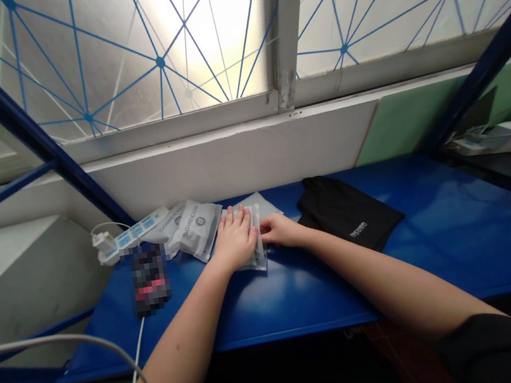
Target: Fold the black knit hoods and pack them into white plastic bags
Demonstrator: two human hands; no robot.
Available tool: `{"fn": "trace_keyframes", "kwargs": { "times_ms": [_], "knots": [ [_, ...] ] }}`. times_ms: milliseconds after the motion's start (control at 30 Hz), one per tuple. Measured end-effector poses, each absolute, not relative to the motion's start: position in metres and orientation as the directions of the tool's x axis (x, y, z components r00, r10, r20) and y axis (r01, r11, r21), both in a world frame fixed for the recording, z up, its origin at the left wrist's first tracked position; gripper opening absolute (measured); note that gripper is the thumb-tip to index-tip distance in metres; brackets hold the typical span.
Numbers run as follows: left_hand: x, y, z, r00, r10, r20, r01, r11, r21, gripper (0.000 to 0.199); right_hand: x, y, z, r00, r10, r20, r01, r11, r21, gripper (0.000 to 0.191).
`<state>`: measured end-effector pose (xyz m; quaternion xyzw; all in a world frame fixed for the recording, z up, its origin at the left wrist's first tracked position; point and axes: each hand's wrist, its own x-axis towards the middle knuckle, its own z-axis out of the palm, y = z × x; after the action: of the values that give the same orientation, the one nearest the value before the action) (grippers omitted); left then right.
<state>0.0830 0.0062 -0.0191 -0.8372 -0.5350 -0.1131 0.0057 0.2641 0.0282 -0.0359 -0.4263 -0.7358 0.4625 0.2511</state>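
Firstly, the head view. The left hand (236, 239) lies flat on a frosted plastic bag (257, 205), its fingers (235, 219) close together and extended, not clamped. The right hand (280, 229) meets the same bag from the other side, its fingers (268, 227) together and bent slightly at a white strip (258, 242) inside or on the bag. Whether those fingers grip the strip cannot be determined. The two hands are just beside each other, and the bag lies beneath them on a blue metal table (456, 251).

Left of the bag, two white printed pouches (196, 229) overlap and lie near a white power strip (130, 236), which carries a plugged-in cord. A pixelated object (150, 281) lies nearer the table's front edge. Right of the right hand, a black folded cloth (347, 210) with pale lettering rests on the table, touching the wrist area. A frosted window (193, 34) with blue line patterning stands behind.
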Motion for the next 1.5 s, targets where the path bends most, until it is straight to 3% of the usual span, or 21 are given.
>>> {"fn": "trace_keyframes", "kwargs": {
  "times_ms": [100,233,300,433,733,1000,1500],
  "knots": [
    [0.095,0.007,-0.021,0.397,0.900,0.181,0.913,-0.408,0.026,0.060,0.278,0.036,-0.032,-0.440,0.891,0.114,0.606,0.388,-0.694,0.015],
    [0.104,0.007,-0.021,0.405,0.899,0.167,0.914,-0.405,-0.039,0.060,0.285,0.046,-0.034,-0.229,0.909,0.349,0.746,0.394,-0.536,0.021],
    [0.106,0.008,-0.021,0.413,0.898,0.154,0.911,-0.410,-0.049,0.060,0.283,0.050,-0.039,-0.223,0.903,0.369,0.805,0.383,-0.453,0.031],
    [0.106,0.010,-0.022,0.429,0.889,0.157,0.903,-0.429,-0.036,0.058,0.276,0.056,-0.047,-0.274,0.926,0.259,0.877,0.351,-0.328,0.038],
    [0.106,0.009,-0.021,0.442,0.879,0.178,0.894,-0.448,-0.007,0.056,0.277,0.070,-0.049,-0.184,0.976,0.115,0.864,0.216,-0.456,0.031],
    [0.107,0.008,-0.022,0.441,0.879,0.184,0.895,-0.447,-0.010,0.055,0.278,0.071,-0.046,-0.208,0.976,0.072,0.858,0.217,-0.465,0.025],
    [0.087,0.014,-0.018,0.515,0.842,0.163,0.849,-0.527,0.040,0.051,0.285,0.066,-0.057,-0.276,0.929,0.246,0.784,0.366,-0.502,0.011]
  ]
}}
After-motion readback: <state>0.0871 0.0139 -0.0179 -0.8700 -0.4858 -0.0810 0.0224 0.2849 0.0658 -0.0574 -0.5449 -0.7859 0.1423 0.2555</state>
